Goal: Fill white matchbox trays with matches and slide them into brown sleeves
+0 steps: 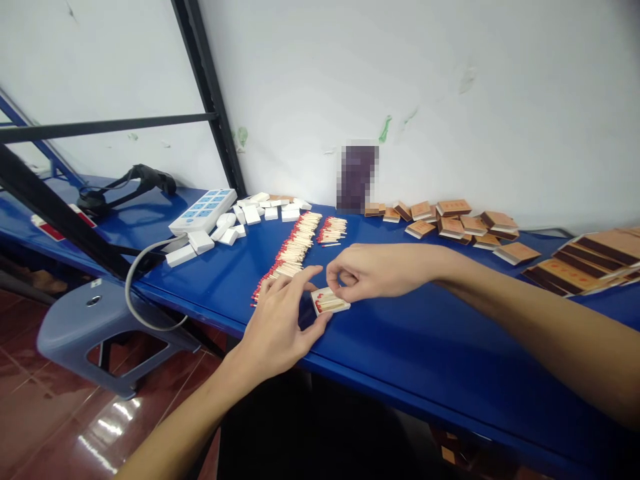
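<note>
A small white matchbox tray (331,309) lies on the blue table with several red-headed matches (327,300) in it. My left hand (280,320) brackets the tray, thumb at its near edge and index finger by its far left corner. Over the tray's right end, my right hand (367,273) is closed in a pinch, its fingertips down at the matches; whatever sits between them is hidden. A long row of matches (293,250) runs away from my left hand toward the wall. A smaller pile of matches (333,231) lies just right of it.
White matchbox trays (251,214) are scattered at the back left beside a power strip (204,212). Brown matchbox sleeves (450,228) lie at the back right, with flat stacks (595,257) farther right. A plastic stool (105,327) stands below the table's left edge. A black metal frame (213,100) rises at left.
</note>
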`<action>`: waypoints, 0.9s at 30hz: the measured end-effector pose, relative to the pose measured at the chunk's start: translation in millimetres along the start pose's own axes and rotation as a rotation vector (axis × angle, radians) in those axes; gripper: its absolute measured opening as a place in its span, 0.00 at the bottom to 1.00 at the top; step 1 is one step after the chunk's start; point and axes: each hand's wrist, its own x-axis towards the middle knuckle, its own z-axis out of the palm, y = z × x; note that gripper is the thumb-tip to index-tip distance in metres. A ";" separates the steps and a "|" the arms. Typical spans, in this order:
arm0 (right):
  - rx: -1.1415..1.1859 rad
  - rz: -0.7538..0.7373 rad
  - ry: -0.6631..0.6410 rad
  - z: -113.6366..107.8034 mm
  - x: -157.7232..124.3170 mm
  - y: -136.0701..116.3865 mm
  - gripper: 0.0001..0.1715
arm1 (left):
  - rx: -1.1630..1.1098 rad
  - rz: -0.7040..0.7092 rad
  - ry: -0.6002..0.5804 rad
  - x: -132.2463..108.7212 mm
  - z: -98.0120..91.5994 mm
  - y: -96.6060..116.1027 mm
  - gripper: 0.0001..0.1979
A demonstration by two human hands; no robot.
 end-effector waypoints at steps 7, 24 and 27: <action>-0.082 -0.060 0.077 6.1 6.1 3.1 0.10 | 0.001 0.070 -0.033 1.6 -2.5 1.0 0.12; -0.398 0.241 0.543 12.4 35.4 79.5 0.10 | 0.030 0.108 -0.022 1.1 -0.7 -1.2 0.09; -0.440 0.254 0.567 16.7 40.1 83.0 0.11 | 0.022 0.105 -0.015 1.5 -0.2 -1.2 0.10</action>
